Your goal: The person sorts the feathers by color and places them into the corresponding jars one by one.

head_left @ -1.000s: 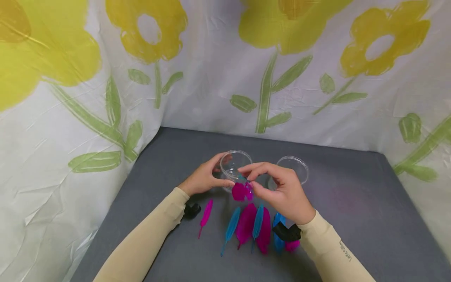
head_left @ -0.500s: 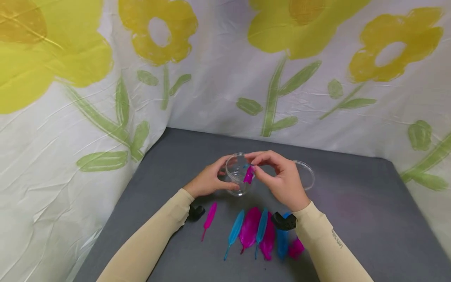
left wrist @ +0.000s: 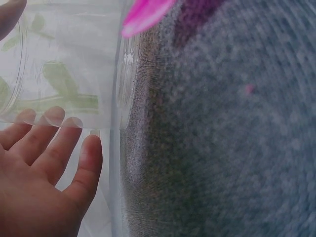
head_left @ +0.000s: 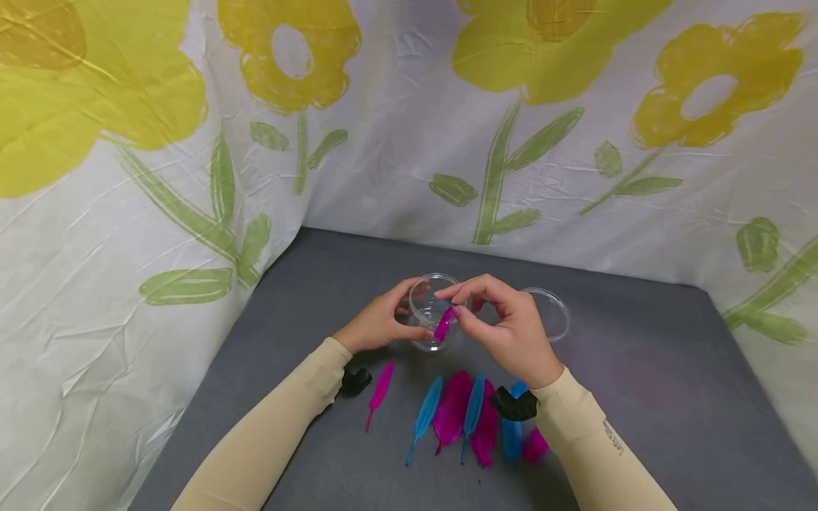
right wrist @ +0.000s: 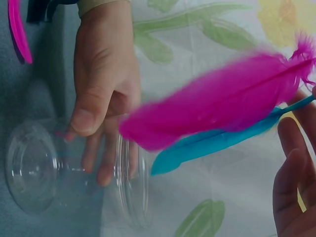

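My left hand grips a clear plastic jar from its left side, thumb near the front and fingers behind. The jar stands upright on the table. My right hand pinches a magenta feather and a blue feather together by their quill ends. Their tips hang at the jar's rim; in the right wrist view the magenta tip overlaps the rim, and I cannot tell if it is inside. In the left wrist view, the fingers lie along the jar wall.
A clear round lid-like piece lies right of the jar, partly behind my right hand. Nearer me is a row of feathers: a small magenta one, blue ones and wide magenta ones. A flower-printed cloth hangs behind the grey table.
My right hand has raised the two feathers from in front of the jar to its rim, then shifted slightly left. The left hand keeps its grip on the jar. The head view has moved slightly.
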Demonstrator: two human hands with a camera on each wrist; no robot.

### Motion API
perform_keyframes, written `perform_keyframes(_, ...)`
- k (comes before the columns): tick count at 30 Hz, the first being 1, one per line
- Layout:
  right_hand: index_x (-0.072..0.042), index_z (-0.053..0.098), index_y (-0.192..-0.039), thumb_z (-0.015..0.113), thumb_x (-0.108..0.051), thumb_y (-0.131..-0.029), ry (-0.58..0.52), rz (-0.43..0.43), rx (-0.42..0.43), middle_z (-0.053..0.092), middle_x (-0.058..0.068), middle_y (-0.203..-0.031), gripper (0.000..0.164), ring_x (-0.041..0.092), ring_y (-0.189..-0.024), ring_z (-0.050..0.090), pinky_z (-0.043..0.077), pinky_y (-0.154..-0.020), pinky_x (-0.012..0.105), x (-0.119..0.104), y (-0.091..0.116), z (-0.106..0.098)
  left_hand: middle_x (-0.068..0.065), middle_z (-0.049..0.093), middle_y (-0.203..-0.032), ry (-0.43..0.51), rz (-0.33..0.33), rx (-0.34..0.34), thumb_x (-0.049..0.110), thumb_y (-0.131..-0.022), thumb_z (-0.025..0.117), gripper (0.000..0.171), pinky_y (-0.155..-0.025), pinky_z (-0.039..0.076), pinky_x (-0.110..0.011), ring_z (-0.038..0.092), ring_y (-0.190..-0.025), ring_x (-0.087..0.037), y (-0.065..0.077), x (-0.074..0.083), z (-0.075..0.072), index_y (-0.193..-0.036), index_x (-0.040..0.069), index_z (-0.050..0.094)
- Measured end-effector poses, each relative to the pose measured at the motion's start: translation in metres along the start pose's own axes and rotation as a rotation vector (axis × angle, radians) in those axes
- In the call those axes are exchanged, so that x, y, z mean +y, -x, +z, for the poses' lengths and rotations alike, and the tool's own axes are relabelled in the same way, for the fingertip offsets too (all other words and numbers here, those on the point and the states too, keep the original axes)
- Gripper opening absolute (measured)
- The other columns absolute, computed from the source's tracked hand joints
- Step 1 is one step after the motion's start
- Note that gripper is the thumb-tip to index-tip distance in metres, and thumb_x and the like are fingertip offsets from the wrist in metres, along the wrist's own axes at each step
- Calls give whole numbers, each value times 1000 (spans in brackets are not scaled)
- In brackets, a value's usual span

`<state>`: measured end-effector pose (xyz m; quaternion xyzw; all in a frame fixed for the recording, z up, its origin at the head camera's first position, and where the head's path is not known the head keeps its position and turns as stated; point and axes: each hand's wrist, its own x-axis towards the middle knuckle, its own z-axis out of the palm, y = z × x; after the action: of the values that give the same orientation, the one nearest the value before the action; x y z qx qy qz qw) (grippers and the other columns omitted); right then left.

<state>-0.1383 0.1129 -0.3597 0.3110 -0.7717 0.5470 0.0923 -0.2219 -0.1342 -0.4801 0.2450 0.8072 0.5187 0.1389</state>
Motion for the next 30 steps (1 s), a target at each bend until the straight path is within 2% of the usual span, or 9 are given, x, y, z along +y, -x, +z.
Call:
perform_keyframes(5, -8, 68, -104, 70, -9, -104, 12, -6, -10, 82, 5, -119, 2, 15, -102, 71, 52, -83, 28, 0, 2, 0, 8, 50, -166, 0, 3, 0, 47, -87, 91, 99, -123, 47, -51, 52, -149, -19, -1, -1, 1, -167, 29, 36)
perform_keyframes(8, -9, 68, -103, 70, -13, -105, 26, -6, -17, 82, 1, -120, 5, 14, -98, 70, 50, -80, 29, -1, 3, 0, 6, 50, -166, -4, 11, 3, 45, -88, 91, 99, -123, 46, -53, 51, -151, -21, -1, -1, 1, -168, 26, 36)
perform_keyframes(19, -11, 69, -102, 70, -14, -105, 56, -5, -31, 82, 2, -120, 5, 13, -98, 70, 50, -80, 31, -1, 4, 2, 9, 51, -164, -10, -3, 6, 48, -86, 91, 99, -123, 48, -50, 52, -150, -18, -2, -3, 0, -166, 30, 37)
perform_keyframes(26, -10, 69, -103, 69, -14, -106, 61, -14, -34, 82, 0, -120, 5, 12, -98, 71, 51, -79, 31, 0, 6, 3, 6, 50, -166, -3, 13, 1, 42, -89, 90, 97, -124, 46, -52, 49, -153, -21, -1, -2, 1, -167, 24, 36)
perform_keyframes(30, -10, 69, -103, 69, -13, -106, 56, -19, -39, 82, 0, -119, 4, 12, -96, 71, 52, -78, 28, 1, 7, 3, 8, 50, -165, -7, 3, 2, 44, -88, 90, 97, -123, 46, -51, 51, -151, -20, -1, -1, 1, -167, 24, 36)
